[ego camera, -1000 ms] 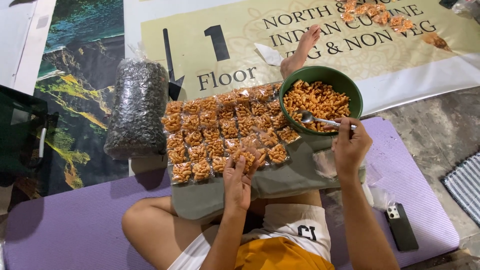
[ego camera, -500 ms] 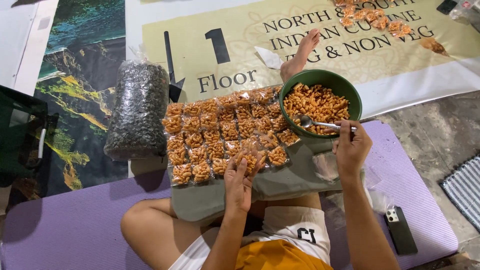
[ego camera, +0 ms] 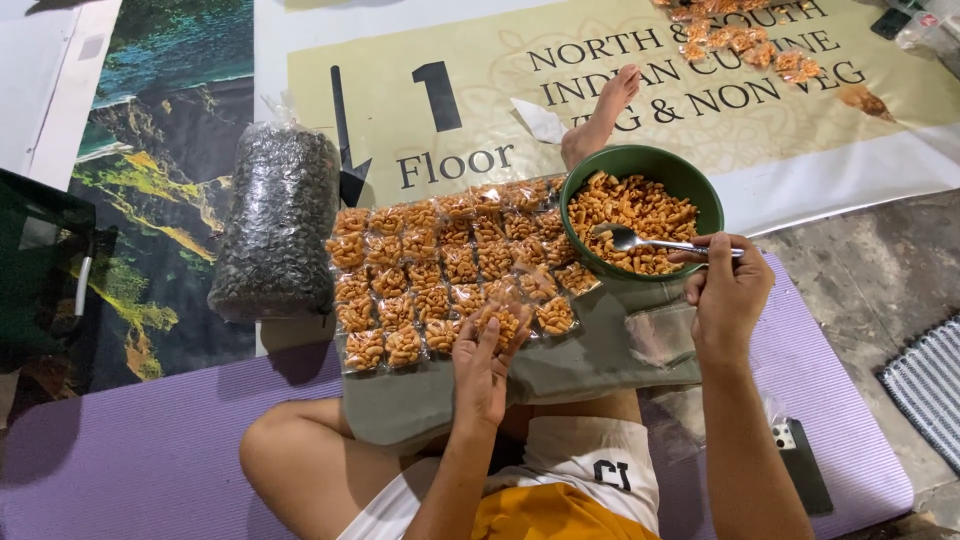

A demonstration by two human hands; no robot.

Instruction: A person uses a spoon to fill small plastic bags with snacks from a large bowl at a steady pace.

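My left hand (ego camera: 480,372) presses a small clear packet of orange snack pieces (ego camera: 502,322) down at the near edge of the rows of filled packets (ego camera: 430,262), which lie on a grey-green cloth (ego camera: 580,355) over my lap. My right hand (ego camera: 727,296) grips the handle of a metal spoon (ego camera: 640,240). The spoon's bowl rests over the orange snack in the green bowl (ego camera: 610,172). Empty clear packets (ego camera: 660,335) lie just under my right hand.
A big clear bag of dark seeds (ego camera: 277,218) stands left of the packets. My bare foot (ego camera: 598,115) rests on a printed banner beyond the bowl. More filled packets (ego camera: 745,38) lie at the top right. A phone (ego camera: 803,468) sits on the purple mat (ego camera: 140,450).
My right hand has drawn back to the right with the spoon, lifting it slightly in the bowl. My left hand stays on the same packet.
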